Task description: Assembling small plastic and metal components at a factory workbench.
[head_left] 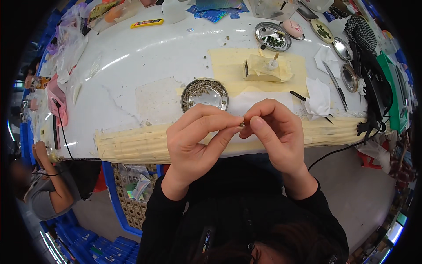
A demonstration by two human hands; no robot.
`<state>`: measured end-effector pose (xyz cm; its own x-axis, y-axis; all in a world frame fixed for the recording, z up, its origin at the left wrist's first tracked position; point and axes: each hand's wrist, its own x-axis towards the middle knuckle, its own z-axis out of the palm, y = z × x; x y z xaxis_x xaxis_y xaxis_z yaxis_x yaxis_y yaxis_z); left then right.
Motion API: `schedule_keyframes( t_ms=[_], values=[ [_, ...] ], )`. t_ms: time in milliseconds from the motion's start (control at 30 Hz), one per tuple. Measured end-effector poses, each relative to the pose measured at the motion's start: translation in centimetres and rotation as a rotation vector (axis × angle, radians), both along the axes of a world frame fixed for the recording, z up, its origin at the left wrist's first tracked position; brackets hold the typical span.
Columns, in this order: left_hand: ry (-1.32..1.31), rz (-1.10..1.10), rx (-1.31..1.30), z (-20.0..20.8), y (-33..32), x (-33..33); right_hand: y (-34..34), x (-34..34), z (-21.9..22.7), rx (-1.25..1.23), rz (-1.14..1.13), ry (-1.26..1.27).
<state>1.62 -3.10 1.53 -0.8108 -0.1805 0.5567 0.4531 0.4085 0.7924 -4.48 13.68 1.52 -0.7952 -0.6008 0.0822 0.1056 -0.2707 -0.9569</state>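
Note:
Between my two hands, above the front edge of the table, sits a tiny shiny metallic piece [241, 125], too small to name. My left hand [200, 141] pinches it between thumb and forefinger. My right hand [277, 132] is curled with thumb and forefinger together, its tips touching the same piece. Just behind my left hand stands a round metal dish [227, 94] with many small grey-gold bits in it; my fingers cover its near rim.
A taped block [263, 70] with a small white pot stands behind my hands. Farther right are a metal plate [285, 46] of dark green bits, tweezers [336, 88] and a white cloth [317, 99]. A yellow box cutter [147, 23] lies far left. Another person [52, 189] sits at left.

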Motion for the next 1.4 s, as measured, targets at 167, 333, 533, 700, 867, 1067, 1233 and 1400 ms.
schedule_keyframes(
  t_ms=[167,333,533,700,867,1067,1233,1400],
  values=[
    [0.017,-0.007,-0.008,-0.06,0.04,-0.01,0.13,-0.10,0.33,0.013,0.085,-0.077],
    [0.016,0.007,-0.052,0.10,0.23,0.23,0.36,-0.37,0.04,-0.028,0.134,-0.174],
    [0.070,0.070,-0.154,0.26,0.37,0.21,0.40,-0.57,-0.04,-0.054,0.159,-0.248],
    [0.092,0.060,-0.176,0.12,0.36,0.03,0.55,-0.64,-0.06,-0.063,0.148,-0.261],
    [0.030,0.019,-0.112,0.34,0.49,0.15,0.47,-0.42,-0.11,-0.059,0.135,-0.218],
    [0.027,0.027,-0.102,0.04,0.70,0.09,0.65,-0.26,0.00,-0.031,0.099,-0.136],
    [0.035,0.038,-0.081,-0.09,0.86,-0.13,0.57,-0.12,-0.11,0.011,0.022,0.012],
    [0.039,0.027,-0.058,-0.26,0.81,-0.06,0.52,-0.14,0.06,-0.010,0.053,-0.039]
  ],
)
